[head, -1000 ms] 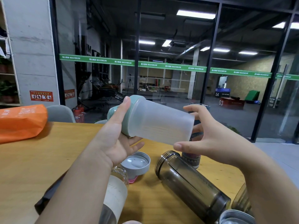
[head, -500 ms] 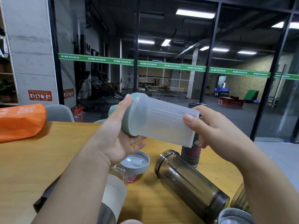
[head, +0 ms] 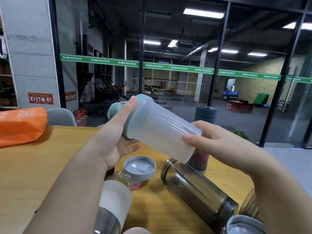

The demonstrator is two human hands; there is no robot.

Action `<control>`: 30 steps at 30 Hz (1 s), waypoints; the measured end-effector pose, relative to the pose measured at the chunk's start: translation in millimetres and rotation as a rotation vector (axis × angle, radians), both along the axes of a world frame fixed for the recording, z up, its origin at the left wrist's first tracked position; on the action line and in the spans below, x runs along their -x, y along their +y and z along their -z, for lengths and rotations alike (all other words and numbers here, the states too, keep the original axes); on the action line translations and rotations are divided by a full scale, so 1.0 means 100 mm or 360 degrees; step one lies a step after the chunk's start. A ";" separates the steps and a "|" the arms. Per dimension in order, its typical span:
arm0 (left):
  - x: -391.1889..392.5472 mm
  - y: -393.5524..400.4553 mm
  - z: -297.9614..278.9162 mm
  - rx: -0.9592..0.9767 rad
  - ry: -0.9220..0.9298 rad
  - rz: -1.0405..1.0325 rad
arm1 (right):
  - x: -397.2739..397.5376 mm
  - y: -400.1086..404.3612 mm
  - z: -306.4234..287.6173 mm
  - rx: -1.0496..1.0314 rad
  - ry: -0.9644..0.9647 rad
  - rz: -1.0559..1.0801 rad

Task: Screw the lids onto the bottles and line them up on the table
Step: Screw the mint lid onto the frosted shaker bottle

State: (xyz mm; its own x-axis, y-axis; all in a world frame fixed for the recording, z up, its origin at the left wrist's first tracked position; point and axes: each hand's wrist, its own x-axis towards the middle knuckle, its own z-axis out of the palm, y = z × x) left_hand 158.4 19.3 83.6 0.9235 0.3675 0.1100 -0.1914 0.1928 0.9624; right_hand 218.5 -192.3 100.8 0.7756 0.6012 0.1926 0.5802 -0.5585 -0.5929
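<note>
While both hands held the frosted bottle (head: 158, 135) tilted above the table (head: 42, 166), the left hand (head: 116, 141) curled its grip round the green lid (head: 128, 105) and the right hand (head: 219, 146) clasped the base. A cross-threaded lid (likely at this tilt) could jam or come loose later. Other bottles lay uncapped on the table below, beside a loose grey lid (head: 139, 168).

One head-worn camera looks forward and down, close over the wooden table (head: 50, 166).
</note>
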 end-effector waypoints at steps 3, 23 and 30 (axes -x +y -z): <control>0.05 0.04 -0.04 -0.0056 -0.0107 -0.0062 | 0.02 0.06 0.02 0.0075 -0.0052 0.0001; 0.24 0.02 -0.19 -0.0722 -0.0366 0.0021 | 0.10 0.68 -0.05 -0.0282 -0.0205 -0.0162; 0.17 0.21 -0.08 -0.1057 0.0159 -0.0218 | -0.30 0.96 0.13 -0.0522 -0.0281 0.0100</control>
State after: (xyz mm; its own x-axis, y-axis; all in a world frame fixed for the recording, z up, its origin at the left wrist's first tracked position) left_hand 141.6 40.7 91.6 0.8910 0.3657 0.2690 -0.0759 -0.4643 0.8824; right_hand 248.9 -96.1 87.6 0.7467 0.4375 0.5010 0.6600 -0.3935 -0.6400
